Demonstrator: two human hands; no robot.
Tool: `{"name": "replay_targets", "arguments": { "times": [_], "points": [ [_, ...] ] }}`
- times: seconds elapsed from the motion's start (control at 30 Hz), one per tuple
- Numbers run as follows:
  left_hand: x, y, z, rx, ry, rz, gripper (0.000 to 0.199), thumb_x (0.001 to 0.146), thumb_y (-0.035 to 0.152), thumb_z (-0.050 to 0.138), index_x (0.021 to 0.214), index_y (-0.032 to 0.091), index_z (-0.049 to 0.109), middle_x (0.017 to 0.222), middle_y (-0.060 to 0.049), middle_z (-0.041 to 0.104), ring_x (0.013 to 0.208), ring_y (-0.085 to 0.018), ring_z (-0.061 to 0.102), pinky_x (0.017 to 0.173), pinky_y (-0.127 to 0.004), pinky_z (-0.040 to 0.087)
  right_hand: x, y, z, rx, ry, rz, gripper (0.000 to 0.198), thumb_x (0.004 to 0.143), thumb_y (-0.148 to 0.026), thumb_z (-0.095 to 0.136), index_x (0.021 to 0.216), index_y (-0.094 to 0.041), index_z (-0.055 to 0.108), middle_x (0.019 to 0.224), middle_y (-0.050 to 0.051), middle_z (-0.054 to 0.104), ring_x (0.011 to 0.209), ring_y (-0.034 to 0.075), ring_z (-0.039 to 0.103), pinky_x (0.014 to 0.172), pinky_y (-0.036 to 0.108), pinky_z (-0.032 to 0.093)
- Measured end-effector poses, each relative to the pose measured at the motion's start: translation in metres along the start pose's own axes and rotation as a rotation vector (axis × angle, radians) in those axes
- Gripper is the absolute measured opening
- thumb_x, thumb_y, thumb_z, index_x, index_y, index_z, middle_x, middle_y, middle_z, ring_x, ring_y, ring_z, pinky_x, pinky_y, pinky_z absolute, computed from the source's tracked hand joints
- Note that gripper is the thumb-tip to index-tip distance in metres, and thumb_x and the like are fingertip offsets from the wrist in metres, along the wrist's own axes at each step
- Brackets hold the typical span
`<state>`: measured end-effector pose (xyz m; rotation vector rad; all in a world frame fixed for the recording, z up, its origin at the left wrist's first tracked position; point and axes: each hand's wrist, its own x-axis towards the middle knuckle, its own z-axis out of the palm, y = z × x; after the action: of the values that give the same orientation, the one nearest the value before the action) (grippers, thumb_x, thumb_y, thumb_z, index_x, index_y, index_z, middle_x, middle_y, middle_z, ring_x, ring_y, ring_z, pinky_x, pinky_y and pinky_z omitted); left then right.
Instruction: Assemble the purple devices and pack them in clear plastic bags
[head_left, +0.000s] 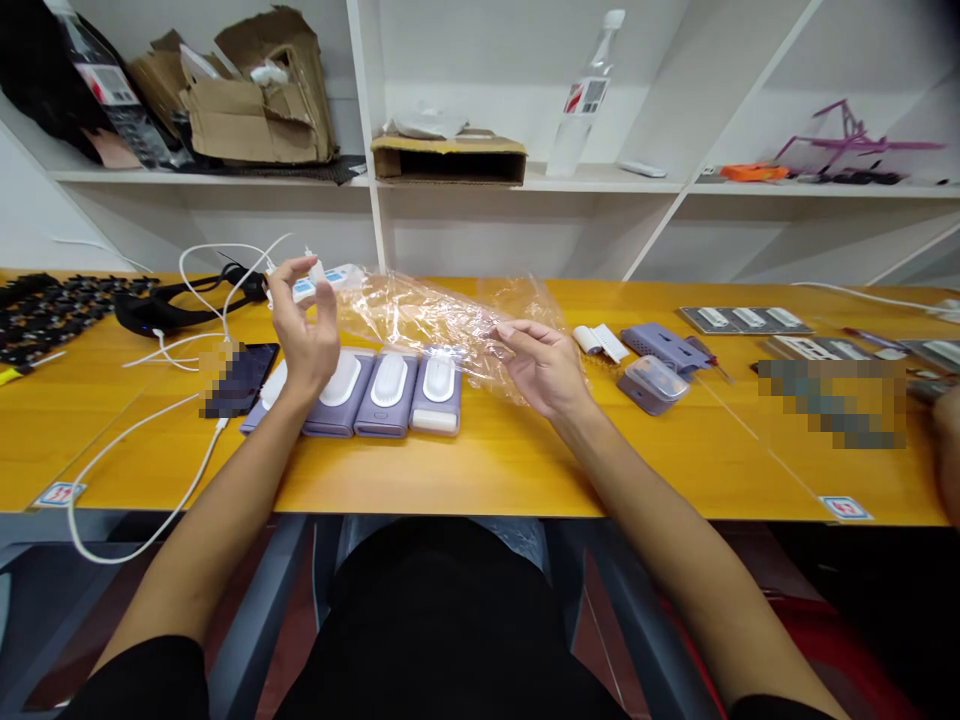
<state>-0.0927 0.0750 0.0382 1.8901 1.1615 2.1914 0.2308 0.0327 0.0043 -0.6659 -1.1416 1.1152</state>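
Observation:
My left hand [304, 330] is raised above the row of purple cases, a small white piece [318, 272] between thumb and index finger. What that piece is, I cannot make out. My right hand [544, 365] pinches the edge of a crinkled clear plastic bag [442, 315], which spreads leftward over the table behind the cases. Below and between the hands stand several purple cases side by side, each topped by a white oval part. The rightmost purple case [437, 390] also shows a white bar at its front end. My left wrist partly covers the leftmost case.
A phone [244, 380] and white cables lie left, near a black headset [172, 310]. Right of my right hand are white pieces [600, 342], a purple shell [660, 345] and a clear-lidded purple box [652, 385]. A grey tray [746, 321] lies farther right; another person's hand [949, 450] shows at the edge.

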Motion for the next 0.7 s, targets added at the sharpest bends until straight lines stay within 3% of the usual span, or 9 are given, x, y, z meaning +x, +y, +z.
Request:
{"name": "replay_targets", "arguments": {
  "times": [0.1, 0.2, 0.33, 0.5, 0.7],
  "points": [
    [-0.004, 0.014, -0.003, 0.187, -0.134, 0.248, 0.095, 0.093, 0.098, 0.069, 0.156, 0.027, 0.062, 0.166, -0.019, 0.063, 0.163, -0.042, 0.054, 0.139, -0.066, 0.038, 0.000, 0.003, 0.000, -0.084, -0.051, -0.100, 0.023, 0.089, -0.047, 0.100, 0.093, -0.028, 0.087, 0.139, 0.009, 0.087, 0.137, 0.030, 0.079, 0.112, 0.053, 0.067],
    [-0.014, 0.028, 0.001, 0.320, -0.358, 0.346, 0.114, 0.076, 0.105, 0.078, 0.165, 0.038, 0.056, 0.179, -0.013, 0.055, 0.174, -0.048, 0.040, 0.143, -0.072, 0.024, -0.002, 0.005, 0.004, -0.165, -0.088, -0.171, 0.024, 0.093, -0.051, 0.097, 0.094, -0.029, 0.086, 0.144, 0.009, 0.086, 0.146, 0.031, 0.076, 0.124, 0.059, 0.061],
    [-0.033, 0.040, 0.013, 0.362, -0.581, 0.532, 0.114, 0.087, 0.099, 0.074, 0.180, 0.043, 0.038, 0.189, -0.013, 0.046, 0.178, -0.047, 0.035, 0.143, -0.073, 0.018, -0.010, 0.004, 0.015, -0.216, -0.174, -0.257, 0.025, 0.095, -0.054, 0.096, 0.095, -0.031, 0.088, 0.147, 0.007, 0.085, 0.151, 0.033, 0.073, 0.133, 0.062, 0.052],
    [-0.046, 0.043, 0.020, 0.392, -0.673, 0.529, 0.099, 0.094, 0.094, 0.070, 0.177, 0.047, 0.045, 0.191, -0.008, 0.043, 0.181, -0.045, 0.031, 0.145, -0.070, 0.007, -0.025, -0.004, 0.030, -0.262, -0.266, -0.255, 0.032, 0.095, -0.062, 0.094, 0.093, -0.031, 0.089, 0.139, 0.008, 0.088, 0.146, 0.036, 0.076, 0.129, 0.065, 0.056],
    [-0.043, 0.040, 0.015, 0.403, -0.629, 0.573, 0.084, 0.105, 0.075, 0.071, 0.178, 0.047, 0.041, 0.184, -0.008, 0.054, 0.177, -0.043, 0.038, 0.144, -0.071, 0.008, -0.035, -0.010, 0.034, -0.206, -0.352, -0.196, 0.026, 0.091, -0.057, 0.099, 0.092, -0.032, 0.093, 0.121, 0.008, 0.092, 0.123, 0.033, 0.086, 0.112, 0.057, 0.069]
  ]
}}
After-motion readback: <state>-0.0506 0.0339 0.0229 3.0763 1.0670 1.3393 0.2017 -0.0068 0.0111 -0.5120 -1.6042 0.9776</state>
